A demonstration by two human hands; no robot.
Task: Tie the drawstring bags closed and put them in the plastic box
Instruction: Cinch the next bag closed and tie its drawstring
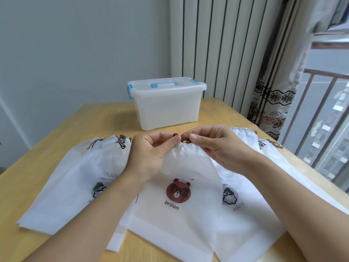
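1. Tied bags [79, 173], at 9 o'clock on the table [62, 129]: a stack of white drawstring bags, cords already bowed at their gathered tops. Leave them until the centre bag is done.

2. Your left hand [151, 154], just left of centre: thumb and forefinger pinch the brown cord [176, 134] at the bag's neck, the other fingers curled loosely behind. Hold this side steady as the anchor.

3. Centre bag [181, 205], bear print and the word "broun", lying flat at 6 o'clock with its mouth drawn in to a gathered neck at 12 o'clock between your hands. Judgement: the knot is in progress, not finished. Keep the gathers bunched tight under your fingertips while you cross and draw the ends, so the mouth does not slacken.

4. Your right hand [213, 148], just right of centre: thumb and forefinger pinch the other run of cord, touching the neck. Pull outward evenly against the left.

5. Further bags [245, 186], at 3 o'clock, partly under the centre bag; whether they are tied cannot be told.

6. Plastic box [166, 104], at 12 o'clock, well beyond the bags, lid on, blue latches apparently down. You will need to open it before loading.
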